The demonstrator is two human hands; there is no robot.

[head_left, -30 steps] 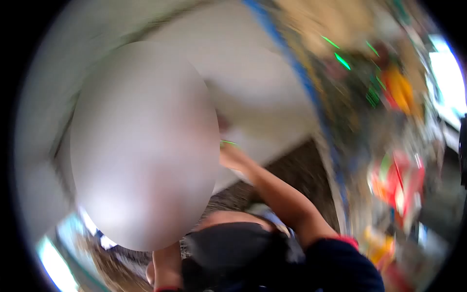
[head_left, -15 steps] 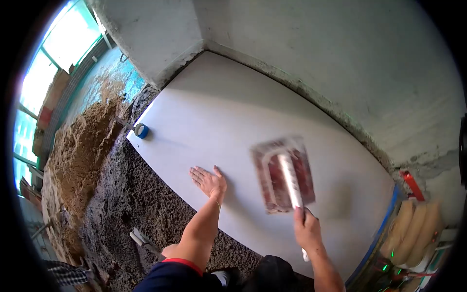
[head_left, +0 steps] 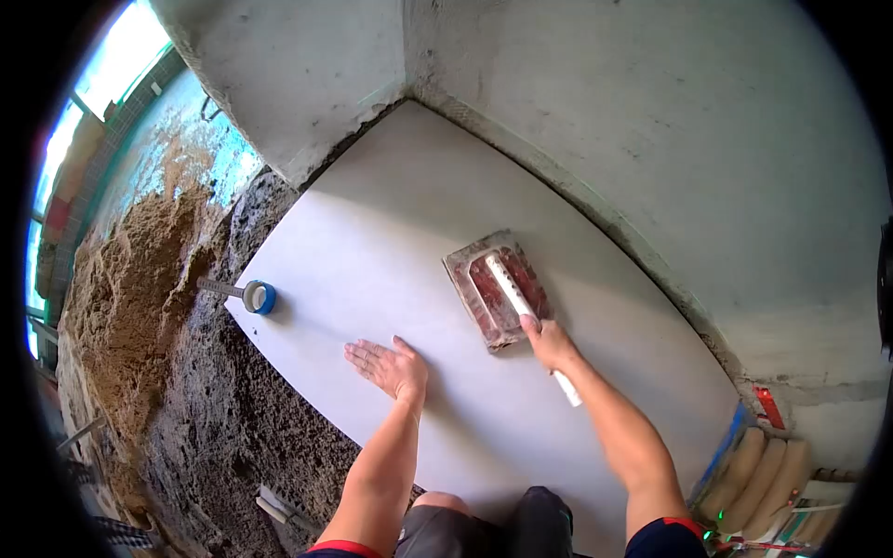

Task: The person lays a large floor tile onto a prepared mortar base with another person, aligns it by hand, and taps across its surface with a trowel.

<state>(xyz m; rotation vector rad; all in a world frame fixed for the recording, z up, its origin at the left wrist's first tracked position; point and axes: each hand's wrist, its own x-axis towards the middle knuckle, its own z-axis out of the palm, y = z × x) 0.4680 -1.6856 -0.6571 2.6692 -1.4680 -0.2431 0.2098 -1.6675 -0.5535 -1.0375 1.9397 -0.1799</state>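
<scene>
A large pale tile (head_left: 326, 242) lies below me, with my left hand (head_left: 393, 369) resting flat on it, fingers spread and holding nothing. My right hand (head_left: 549, 344) grips the long white handle of a tile beater (head_left: 479, 298), a flat rectangular block with a worn reddish top. The block sits over the middle of the tile, apparently touching it. Near the tile's left corner is a small round blue-and-white object (head_left: 260, 298) with a grey marked strip (head_left: 219, 286) sticking out beyond the edge; its kind is unclear.
Dark crumbly mortar (head_left: 251, 409) and a brown sand heap (head_left: 139, 288) flank the tile on the left. A trowel-like tool (head_left: 273, 505) lies on the mortar. Bare walls (head_left: 651, 130) border the far sides. Rolled tan bags (head_left: 767, 474) and a red object (head_left: 769, 407) are at right.
The tile beater, blurred before, is now sharp and farther up and left, with my right arm stretched out more. My left hand stays flat on the tile. The view has shifted somewhat.
</scene>
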